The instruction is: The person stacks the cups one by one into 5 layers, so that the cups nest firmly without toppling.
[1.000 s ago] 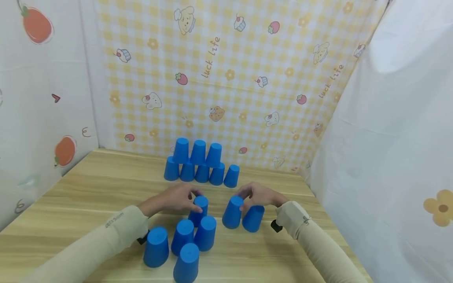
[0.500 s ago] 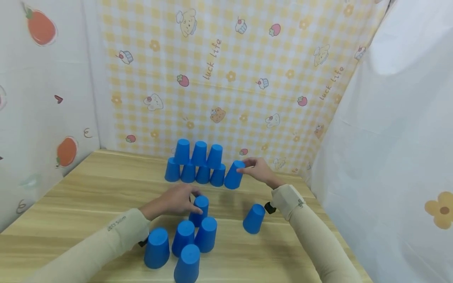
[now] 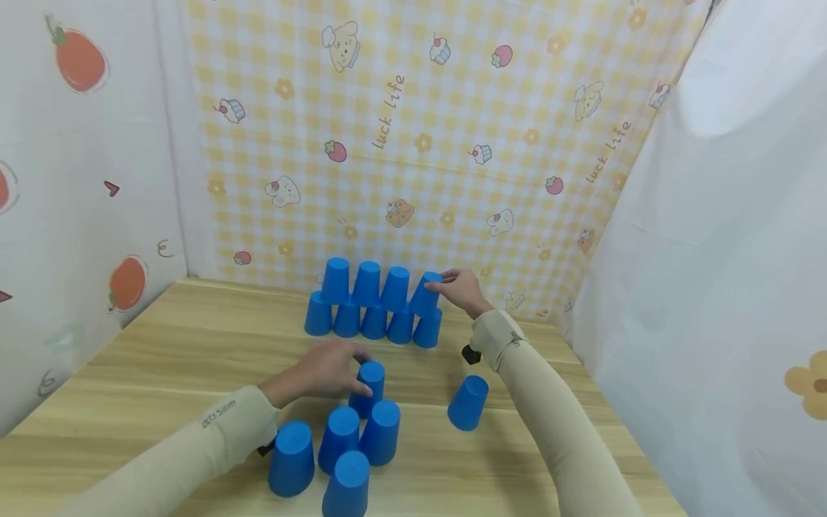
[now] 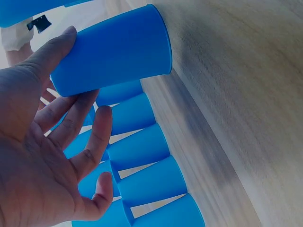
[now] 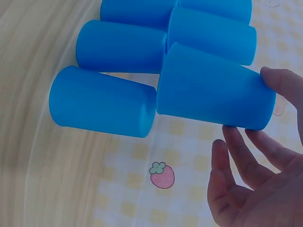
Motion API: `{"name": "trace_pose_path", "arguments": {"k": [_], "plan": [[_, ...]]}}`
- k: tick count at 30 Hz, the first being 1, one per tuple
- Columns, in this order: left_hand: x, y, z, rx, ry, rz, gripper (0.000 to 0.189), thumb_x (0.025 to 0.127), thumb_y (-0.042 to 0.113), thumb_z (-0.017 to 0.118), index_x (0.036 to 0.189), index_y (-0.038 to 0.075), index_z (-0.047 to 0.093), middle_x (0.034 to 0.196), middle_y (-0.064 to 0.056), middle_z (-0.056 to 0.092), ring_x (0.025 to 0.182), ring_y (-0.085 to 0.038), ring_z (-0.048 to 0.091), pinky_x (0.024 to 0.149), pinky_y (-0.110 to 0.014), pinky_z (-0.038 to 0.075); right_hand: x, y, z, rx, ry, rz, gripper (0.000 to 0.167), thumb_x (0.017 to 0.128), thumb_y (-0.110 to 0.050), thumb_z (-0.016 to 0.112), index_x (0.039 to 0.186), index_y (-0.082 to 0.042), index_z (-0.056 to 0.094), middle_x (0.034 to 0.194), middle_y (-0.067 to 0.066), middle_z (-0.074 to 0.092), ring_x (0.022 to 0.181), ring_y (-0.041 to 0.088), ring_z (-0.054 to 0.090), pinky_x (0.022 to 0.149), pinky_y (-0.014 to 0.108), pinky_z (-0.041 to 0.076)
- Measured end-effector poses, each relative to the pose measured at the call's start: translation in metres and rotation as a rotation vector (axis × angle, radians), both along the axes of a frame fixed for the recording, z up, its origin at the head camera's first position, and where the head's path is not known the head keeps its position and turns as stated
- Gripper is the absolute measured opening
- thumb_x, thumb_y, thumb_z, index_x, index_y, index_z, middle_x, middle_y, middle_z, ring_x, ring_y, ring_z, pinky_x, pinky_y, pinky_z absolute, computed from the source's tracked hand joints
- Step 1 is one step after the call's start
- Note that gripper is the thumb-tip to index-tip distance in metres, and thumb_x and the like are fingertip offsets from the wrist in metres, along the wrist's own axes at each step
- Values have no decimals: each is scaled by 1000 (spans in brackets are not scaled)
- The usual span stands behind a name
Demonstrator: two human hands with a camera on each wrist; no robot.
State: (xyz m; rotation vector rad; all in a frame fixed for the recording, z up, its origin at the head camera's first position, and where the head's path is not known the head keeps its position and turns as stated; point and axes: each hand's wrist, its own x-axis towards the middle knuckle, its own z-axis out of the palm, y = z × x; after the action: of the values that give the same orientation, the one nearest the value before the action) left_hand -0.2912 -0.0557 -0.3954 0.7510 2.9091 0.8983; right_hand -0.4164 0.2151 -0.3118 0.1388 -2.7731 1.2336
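My right hand [image 3: 464, 291] pinches an upside-down blue cup [image 5: 215, 90] near its narrow end. That cup sits at the right end of the upper row, its rim right at the tops of the two rightmost lower cups. Below it stands the end cup [image 5: 102, 101] of the bottom row. Nearer me, my left hand [image 3: 332, 370] holds another upside-down blue cup [image 4: 116, 52] between thumb and fingers, over the wooden table. Its ring and little fingers stay off the cup. The row of stacked cups [image 4: 151, 177] shows behind that hand in the left wrist view.
Several upside-down blue cups [image 3: 291, 459] stand in the front left, close to my left forearm. A single blue cup [image 3: 468, 403] stands beside my right sleeve. The wooden table [image 3: 213, 330] meets a yellow checked curtain [image 3: 413, 172] behind the stack.
My right hand has gripped one of the two right-hand cups, carried it back and raised it onto the upper row. The left hand keeps its hold in place.
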Motion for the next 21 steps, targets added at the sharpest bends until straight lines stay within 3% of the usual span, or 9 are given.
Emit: {"name": "trace_pose_path", "arguments": {"k": [11, 21], "plan": [[-1, -1, 0, -14, 55, -17, 49, 72, 47, 87, 111, 22, 71, 106, 7, 70, 105, -22, 65, 89, -49, 51, -12, -8, 0, 17, -6, -9, 57, 86, -40, 77, 125, -1, 61, 126, 19, 63, 117, 34, 60, 96, 50, 50], [1, -4, -10, -61, 92, -80, 53, 74, 48, 85, 116, 22, 69, 105, 8, 70, 102, -21, 66, 85, -45, 53, -13, -9, -5, 21, -30, 20, 60, 86, -39, 77, 128, 0, 60, 127, 20, 63, 118, 35, 60, 96, 51, 50]]}}
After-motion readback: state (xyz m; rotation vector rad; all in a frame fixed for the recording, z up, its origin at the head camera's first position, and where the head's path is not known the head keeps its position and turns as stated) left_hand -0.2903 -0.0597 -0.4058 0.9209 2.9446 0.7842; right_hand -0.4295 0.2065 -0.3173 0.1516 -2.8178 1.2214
